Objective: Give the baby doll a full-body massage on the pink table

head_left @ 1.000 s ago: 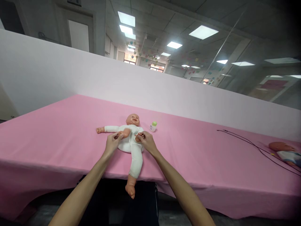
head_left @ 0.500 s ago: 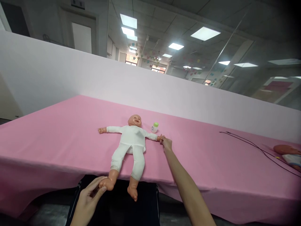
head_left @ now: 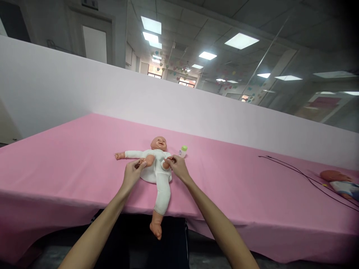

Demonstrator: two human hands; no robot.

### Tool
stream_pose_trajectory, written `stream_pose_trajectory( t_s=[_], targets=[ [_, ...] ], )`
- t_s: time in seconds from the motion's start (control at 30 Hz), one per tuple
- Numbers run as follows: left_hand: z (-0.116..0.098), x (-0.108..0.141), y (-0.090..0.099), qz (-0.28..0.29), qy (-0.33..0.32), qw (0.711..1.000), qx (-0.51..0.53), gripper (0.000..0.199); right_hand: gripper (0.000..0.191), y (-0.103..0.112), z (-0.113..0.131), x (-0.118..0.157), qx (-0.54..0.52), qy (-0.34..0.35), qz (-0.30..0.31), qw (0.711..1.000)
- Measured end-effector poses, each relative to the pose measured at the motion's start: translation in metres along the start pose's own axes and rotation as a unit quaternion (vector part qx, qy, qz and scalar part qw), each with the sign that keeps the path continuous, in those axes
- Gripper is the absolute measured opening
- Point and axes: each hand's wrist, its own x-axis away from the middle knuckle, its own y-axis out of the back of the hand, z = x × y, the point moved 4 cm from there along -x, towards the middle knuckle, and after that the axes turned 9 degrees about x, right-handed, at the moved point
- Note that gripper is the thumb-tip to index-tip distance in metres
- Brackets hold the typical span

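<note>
A baby doll in a white suit lies face up on the pink-covered table, its head toward the wall. My left hand is closed on the doll's foot, holding it up over the belly with the leg bent. My right hand grips the doll's hand and holds it in over the chest, close to that foot. The other leg hangs straight over the table edge, and the other arm is stretched out sideways. Just beyond my right hand stands a small bottle with a green cap.
The pink cloth covers the table and drapes over its front edge. A thin black cable lies at the right, beside a second doll. Behind the table runs a white low wall with glass above.
My left hand has lifted the doll's foot from the table edge up over its belly, bending the leg. My right hand has brought the doll's hand inward from the side to the chest.
</note>
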Motion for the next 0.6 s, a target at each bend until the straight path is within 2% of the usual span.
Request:
stream_pose_trajectory(
  t_s=[0.1,0.2,0.27,0.33,0.43,0.5,0.6],
  targets=[
    [0.011,-0.017,-0.007,0.001,0.008,1.000,0.021,0.041,0.030,-0.009,0.003,0.005,0.049,0.030,0.021,0.998],
    [0.007,0.001,0.001,0.006,0.007,0.999,0.034,0.041,0.033,0.005,-0.013,-0.008,0.000,-0.004,0.022,1.000],
    [0.002,0.029,0.016,-0.003,0.012,1.000,0.022,0.041,0.038,0.025,-0.033,-0.022,-0.050,-0.056,-0.023,0.997],
    [-0.001,0.066,0.036,-0.015,0.019,1.000,-0.002,0.039,0.040,0.047,-0.060,-0.030,-0.089,-0.114,-0.098,0.985],
    [0.008,0.125,0.061,0.002,0.043,0.997,-0.057,0.038,0.039,0.069,-0.107,-0.025,-0.114,-0.217,-0.176,0.953],
    [0.020,0.155,0.072,-0.009,0.064,0.996,-0.063,0.041,0.039,0.072,-0.133,-0.012,-0.105,-0.275,-0.189,0.937],
    [0.038,0.180,0.075,-0.047,0.077,0.994,-0.056,0.042,0.041,0.067,-0.157,0.006,-0.075,-0.313,-0.178,0.930]
  ],
)
